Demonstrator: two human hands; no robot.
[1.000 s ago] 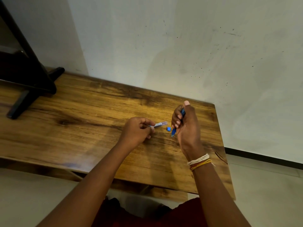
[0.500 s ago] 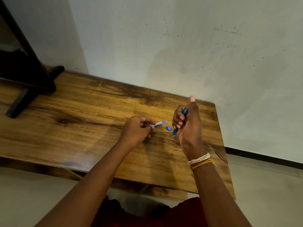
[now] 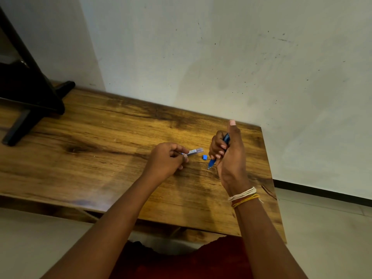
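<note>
Your left hand [image 3: 167, 160] pinches the tube [image 3: 194, 151], the cap [image 3: 204, 157] lies off on the table [image 3: 100, 158] at its 3 o'clock, and your right hand [image 3: 231, 158] grips the pencil [image 3: 212, 162], tip toward 7 o'clock, thumb raised, so loading lead looks still ahead.

A wooden table [image 3: 100, 158] is shown, and its top is marked by brown grain with dark streaks. A dark knot is seen in the left half of the top. The far edge is set against a pale wall [image 3: 221, 57]. At the far left end a black stand [image 3: 30, 109] is placed, and two of its feet are laid flat on the wood, spread apart. Toward the right end a small blue cap [image 3: 204, 157] is laid directly on the top, well apart from the stand. The table is carried by a pale floor [image 3: 322, 238].
</note>
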